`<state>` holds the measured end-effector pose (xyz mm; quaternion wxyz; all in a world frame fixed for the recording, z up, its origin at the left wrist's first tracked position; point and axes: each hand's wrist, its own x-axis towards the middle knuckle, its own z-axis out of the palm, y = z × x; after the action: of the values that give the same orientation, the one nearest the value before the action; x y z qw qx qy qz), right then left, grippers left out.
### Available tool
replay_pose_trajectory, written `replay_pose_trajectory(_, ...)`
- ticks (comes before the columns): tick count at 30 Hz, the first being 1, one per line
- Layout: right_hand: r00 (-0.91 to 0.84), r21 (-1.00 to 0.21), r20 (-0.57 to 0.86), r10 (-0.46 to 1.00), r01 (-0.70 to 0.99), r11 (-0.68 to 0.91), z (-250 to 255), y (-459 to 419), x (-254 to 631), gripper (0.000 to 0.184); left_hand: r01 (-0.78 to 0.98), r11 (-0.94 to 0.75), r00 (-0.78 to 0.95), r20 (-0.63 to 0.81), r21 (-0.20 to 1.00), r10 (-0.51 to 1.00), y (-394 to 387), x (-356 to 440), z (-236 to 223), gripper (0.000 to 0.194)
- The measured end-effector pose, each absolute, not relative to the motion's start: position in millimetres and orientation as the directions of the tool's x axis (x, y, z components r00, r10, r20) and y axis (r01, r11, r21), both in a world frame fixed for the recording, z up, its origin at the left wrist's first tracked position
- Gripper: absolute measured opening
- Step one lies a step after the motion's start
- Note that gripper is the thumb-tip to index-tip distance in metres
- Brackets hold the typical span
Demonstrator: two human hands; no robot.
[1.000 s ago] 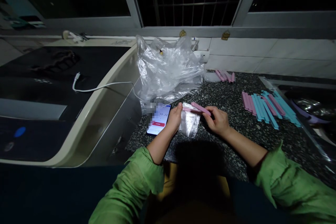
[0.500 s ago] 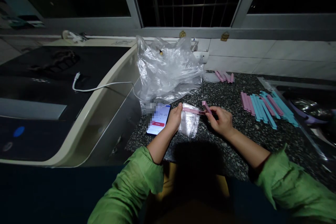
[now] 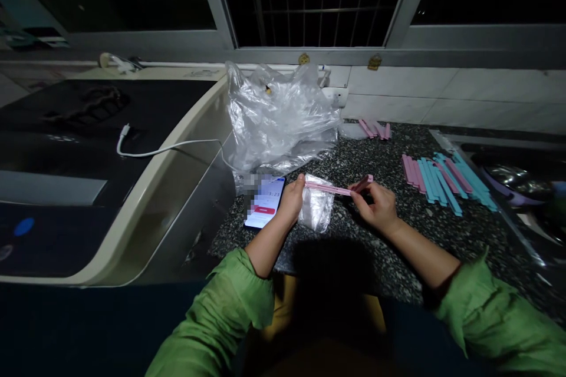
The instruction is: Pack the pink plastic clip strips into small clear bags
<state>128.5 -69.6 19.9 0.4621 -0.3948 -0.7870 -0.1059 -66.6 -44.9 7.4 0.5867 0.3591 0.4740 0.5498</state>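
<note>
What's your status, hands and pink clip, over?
Left hand, right hand: both on pink clip. Clip hinged open. Small plastic bag close by; phone beside left hand.

The long, thin pink plastic clip (image 3: 328, 188) is showing one soft pink colour. The small, square, see-through plastic bag (image 3: 316, 215) is shining silvery. The flat, narrow pink and light blue plastic strips (image 3: 447, 188) are making stripes. The hard black stone counter (image 3: 375, 159) is showing lots of pale specks. The flat, oblong, dark-edged phone (image 3: 273, 191) is glowing whitish blue, with a red bar (image 3: 264, 210). The rolled-up cloth sleeves (image 3: 241, 291) are showing leafy green. The big boxy machine (image 3: 124, 174) is wearing black on top, with a cream rim (image 3: 105, 241).
</note>
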Motion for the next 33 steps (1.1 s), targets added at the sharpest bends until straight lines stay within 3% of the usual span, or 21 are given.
replay_pose_trajectory(12,-0.272,-0.212,0.811,0.518,0.689,0.693,17,-72,132,0.004,-0.297,0.134,-0.056,-0.157,0.945,0.986,-47,-67,9,0.047)
replay_pose_trajectory(23,-0.097,-0.547,0.698,0.709,0.568,0.615,15,-77,128,0.008,-0.345,0.188,-0.042,-0.216,0.92,0.976,-46,-68,8,0.042)
replay_pose_trajectory(33,-0.009,-0.689,0.631,0.776,0.453,0.566,10,-75,127,0.012,-0.352,0.199,-0.062,-0.235,0.914,0.97,-47,-68,12,0.042)
